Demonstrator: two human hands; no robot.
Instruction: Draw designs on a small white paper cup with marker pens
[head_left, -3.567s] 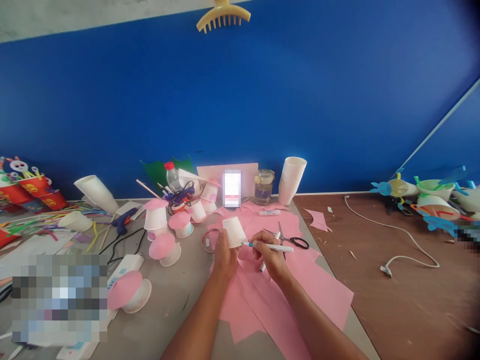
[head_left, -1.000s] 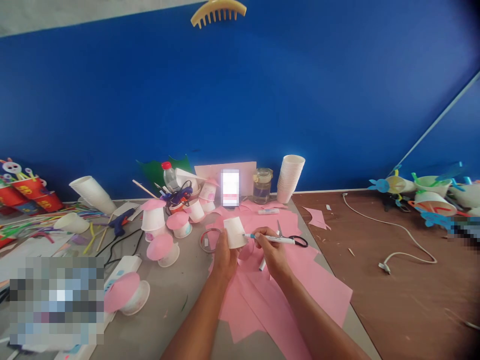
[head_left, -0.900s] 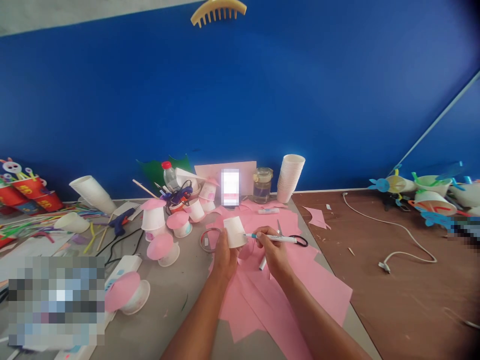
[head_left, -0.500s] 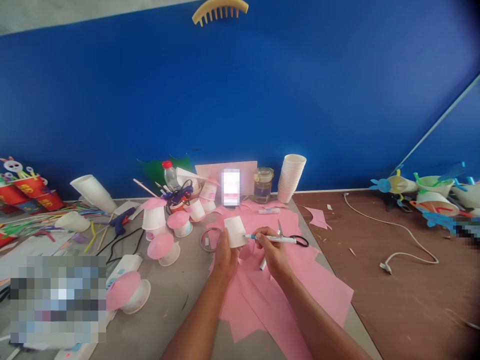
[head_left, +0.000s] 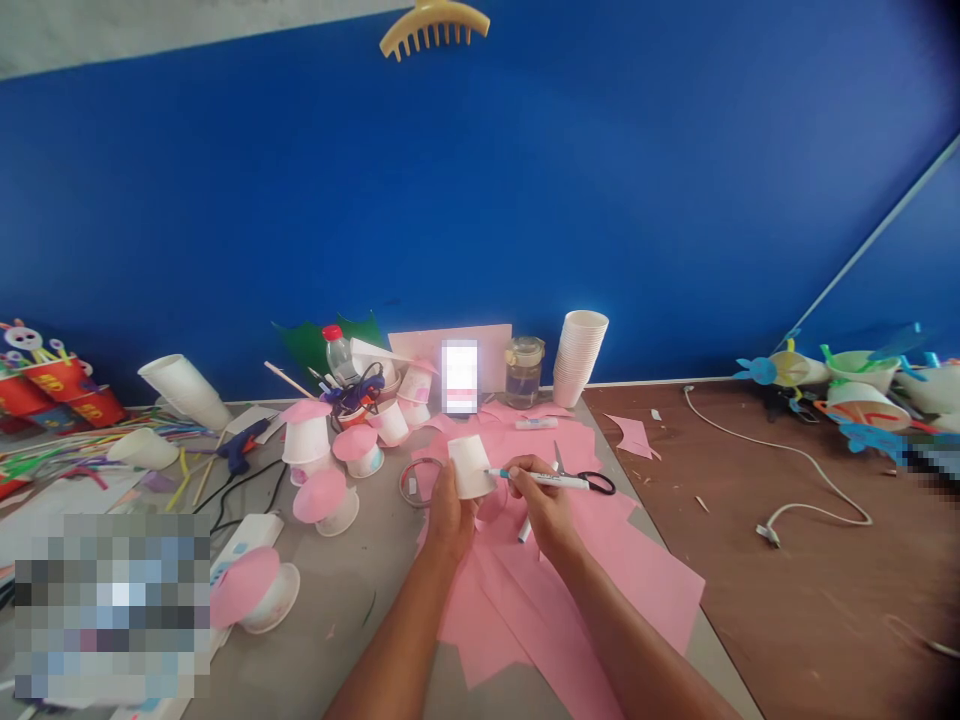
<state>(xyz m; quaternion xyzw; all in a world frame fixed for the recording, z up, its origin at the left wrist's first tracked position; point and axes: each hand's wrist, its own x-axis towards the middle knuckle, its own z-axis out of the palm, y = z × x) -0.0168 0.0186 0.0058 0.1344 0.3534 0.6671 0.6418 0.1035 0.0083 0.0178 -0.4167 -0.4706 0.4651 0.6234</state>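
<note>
A white paper cup (head_left: pixel 469 466), turned bottom up and slightly tilted, is held in my left hand (head_left: pixel 451 515). My right hand (head_left: pixel 541 500) is closed around a white marker (head_left: pixel 561 481) with a blue-green end. The marker's tip meets or nearly meets the right side of the cup; I cannot tell if any line is there. Under both hands lie overlapping sheets of pink paper (head_left: pixel 637 570). Scissors (head_left: pixel 600 483) with black handles rest just right of my right hand. Another marker (head_left: pixel 525 528) lies on the paper between my hands.
To the left stand several cups with pink paper discs (head_left: pixel 321 494), a glue gun (head_left: pixel 238 448) and a power strip (head_left: pixel 244 545). Behind are a lit phone (head_left: pixel 460 375), a glass jar (head_left: pixel 523 372) and a tall cup stack (head_left: pixel 580 357). A white cable (head_left: pixel 787 440) curves across the brown table.
The view has shifted very slightly. Both hands, the cup and the marker keep nearly the same positions.
</note>
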